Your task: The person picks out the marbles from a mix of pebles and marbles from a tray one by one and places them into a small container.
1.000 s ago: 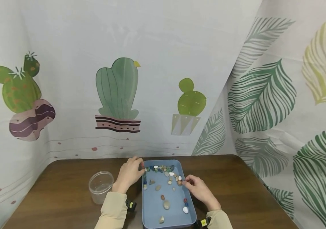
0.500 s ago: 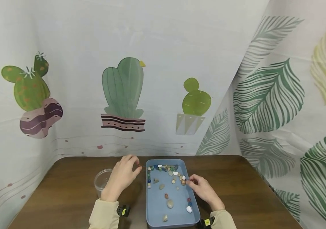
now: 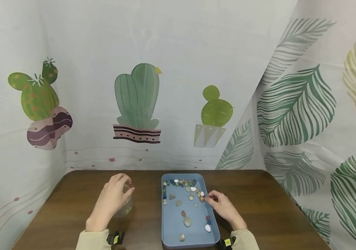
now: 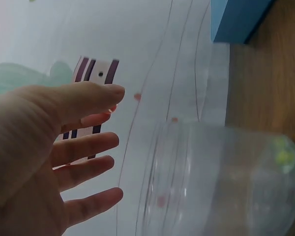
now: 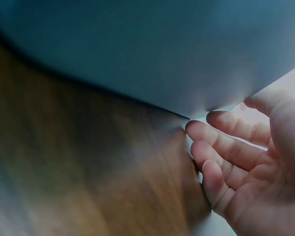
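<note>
My left hand (image 3: pixel 110 199) is over the clear plastic jar (image 3: pixel 124 207), left of the tray. It pinches a small red stone (image 4: pixel 113 109) between thumb and index finger, mostly hidden by the fingertips; the other fingers are spread. A yellow-green spot (image 4: pixel 285 157) shows at the jar's bottom, too blurred to name. At the right rim of the blue tray (image 3: pixel 171 231), my right hand (image 3: pixel 225 208) holds the edge, the thumb tip partly hidden behind it. Small coloured stones (image 3: pixel 181 183) line the tray's far and left sides.
Larger pebbles (image 3: pixel 187 222) lie scattered in the tray. A white stone (image 3: pixel 208 228) sits near its right wall with red and blue ones. The brown wooden table (image 3: pixel 146 222) reaches back to a patterned cloth (image 3: pixel 171 152).
From the tray's far left corner my left hand has moved left to above the jar, carrying the red stone. The right hand stays at the tray rim. The head view has shifted slightly.
</note>
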A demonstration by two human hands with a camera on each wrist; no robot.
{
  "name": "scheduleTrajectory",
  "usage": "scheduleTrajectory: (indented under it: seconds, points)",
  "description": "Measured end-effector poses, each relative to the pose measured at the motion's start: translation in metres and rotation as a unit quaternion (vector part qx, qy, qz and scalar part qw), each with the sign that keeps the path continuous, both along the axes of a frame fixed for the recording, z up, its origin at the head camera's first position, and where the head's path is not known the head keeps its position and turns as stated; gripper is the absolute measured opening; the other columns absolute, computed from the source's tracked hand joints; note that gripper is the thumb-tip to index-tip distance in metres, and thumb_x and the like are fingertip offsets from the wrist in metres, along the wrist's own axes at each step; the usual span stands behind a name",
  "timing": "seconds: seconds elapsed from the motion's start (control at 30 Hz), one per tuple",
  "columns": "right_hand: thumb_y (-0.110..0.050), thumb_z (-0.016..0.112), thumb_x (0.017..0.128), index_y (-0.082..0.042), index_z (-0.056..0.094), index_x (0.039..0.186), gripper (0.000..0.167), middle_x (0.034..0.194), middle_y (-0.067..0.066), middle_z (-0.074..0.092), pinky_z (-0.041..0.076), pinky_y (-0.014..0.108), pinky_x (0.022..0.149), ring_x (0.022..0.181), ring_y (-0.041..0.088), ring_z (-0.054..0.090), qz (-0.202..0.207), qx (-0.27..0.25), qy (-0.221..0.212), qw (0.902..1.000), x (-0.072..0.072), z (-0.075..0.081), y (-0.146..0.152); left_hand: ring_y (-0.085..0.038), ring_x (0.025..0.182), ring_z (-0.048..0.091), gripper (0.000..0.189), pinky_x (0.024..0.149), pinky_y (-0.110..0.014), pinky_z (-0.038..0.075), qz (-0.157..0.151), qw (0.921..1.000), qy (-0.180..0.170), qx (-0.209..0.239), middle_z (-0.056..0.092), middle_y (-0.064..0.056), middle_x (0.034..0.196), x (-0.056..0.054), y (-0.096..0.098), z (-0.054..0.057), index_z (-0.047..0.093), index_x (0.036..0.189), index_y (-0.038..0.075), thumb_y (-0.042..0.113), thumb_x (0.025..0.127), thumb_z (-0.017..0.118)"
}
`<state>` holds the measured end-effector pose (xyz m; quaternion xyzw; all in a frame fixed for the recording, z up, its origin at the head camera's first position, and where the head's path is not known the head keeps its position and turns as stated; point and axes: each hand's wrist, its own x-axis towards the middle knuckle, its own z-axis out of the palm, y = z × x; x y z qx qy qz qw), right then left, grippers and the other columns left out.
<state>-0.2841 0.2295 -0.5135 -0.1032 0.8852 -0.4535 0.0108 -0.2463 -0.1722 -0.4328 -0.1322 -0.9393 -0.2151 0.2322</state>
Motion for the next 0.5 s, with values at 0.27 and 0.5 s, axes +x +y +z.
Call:
scheduleTrajectory:
  seconds: [0.27, 0.5]
  points:
    - [-0.024, 0.064, 0.096, -0.007, 0.062, 0.094, 0.017, 0.081, 0.003, 0.060, 0.048, 0.028, 0.060, 0.070, 0.014, 0.054, -0.005, 0.000, 0.000, 1.0000, 0.001, -0.001, -0.001, -0.040, 0.109, 0.055, 0.021, 0.075, -0.058, 0.047, 0.009, 1.0000, -0.003, 0.003, 0.062, -0.011, 0.105, 0.007, -0.019, -0.003, 0.062, 0.087, 0.012, 0.011, 0.079, 0.081]
    - [-0.021, 0.065, 0.095, -0.007, 0.062, 0.094, 0.014, 0.080, 0.005, 0.059, 0.047, 0.028, 0.060, 0.070, 0.016, 0.054, -0.015, 0.003, 0.003, 0.9999, 0.000, 0.002, -0.003, -0.044, 0.112, 0.053, 0.018, 0.079, -0.060, 0.045, 0.009, 0.9995, -0.029, 0.011, 0.062, -0.015, 0.110, 0.005, -0.028, -0.004, 0.062, 0.089, 0.011, 0.011, 0.082, 0.079]
